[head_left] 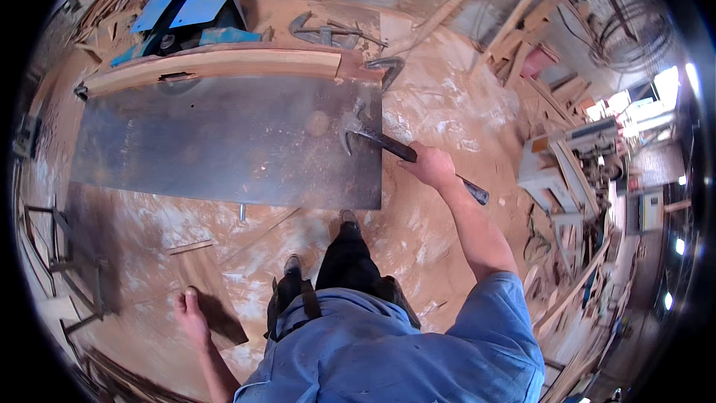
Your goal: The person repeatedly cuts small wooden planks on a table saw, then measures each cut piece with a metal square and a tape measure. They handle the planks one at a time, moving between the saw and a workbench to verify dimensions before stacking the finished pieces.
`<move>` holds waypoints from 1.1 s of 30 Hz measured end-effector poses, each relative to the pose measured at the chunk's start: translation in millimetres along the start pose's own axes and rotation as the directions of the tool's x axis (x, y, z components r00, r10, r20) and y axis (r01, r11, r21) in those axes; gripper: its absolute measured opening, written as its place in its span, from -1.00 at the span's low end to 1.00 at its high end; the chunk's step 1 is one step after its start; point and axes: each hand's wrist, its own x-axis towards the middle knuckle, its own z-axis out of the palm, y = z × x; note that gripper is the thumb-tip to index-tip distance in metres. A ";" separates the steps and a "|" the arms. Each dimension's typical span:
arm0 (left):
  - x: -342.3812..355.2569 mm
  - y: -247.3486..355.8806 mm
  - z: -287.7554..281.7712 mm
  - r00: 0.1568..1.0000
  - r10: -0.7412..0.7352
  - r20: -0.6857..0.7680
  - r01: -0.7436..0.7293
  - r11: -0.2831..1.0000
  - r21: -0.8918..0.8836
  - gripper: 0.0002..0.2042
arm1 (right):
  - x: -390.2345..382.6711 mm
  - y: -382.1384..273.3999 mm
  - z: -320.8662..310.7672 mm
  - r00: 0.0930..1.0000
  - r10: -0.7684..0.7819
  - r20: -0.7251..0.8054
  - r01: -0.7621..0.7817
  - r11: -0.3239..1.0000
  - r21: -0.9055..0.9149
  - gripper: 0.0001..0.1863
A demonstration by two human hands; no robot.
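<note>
My right hand is closed on the dark handle of a claw hammer. The hammer's head is over or resting on the right part of a grey metal tabletop, near its side edge; I cannot tell if it touches. My left hand hangs low at the left, loosely open, fingers slightly curled and nothing visible in them, above a wooden board on the floor. A long pale wooden strip runs along the tabletop's far edge.
Behind the table are a blue machine guard and metal clamps. A metal frame stands at left. Offcuts and a white cabinet-like unit are at right, with a coiled hose farther up. My feet are on a dusty floor.
</note>
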 end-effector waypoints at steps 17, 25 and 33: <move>-97.3 101.0 134.0 0.957 -0.224 -0.185 0.207 0.973 -0.103 -0.77 | 149.2 112.2 16.8 0.752 -0.625 0.208 0.643 0.766 -0.023 -0.38; -113.6 116.4 156.5 0.931 -0.241 -0.274 0.246 0.969 -0.014 -0.76 | 162.7 119.4 6.0 0.831 -0.503 0.239 0.521 0.854 -0.015 -0.42; -114.5 107.5 166.2 0.947 -0.234 -0.221 0.214 0.970 -0.112 -0.78 | 184.3 129.5 0.7 0.841 -0.486 0.237 0.497 0.867 0.011 -0.50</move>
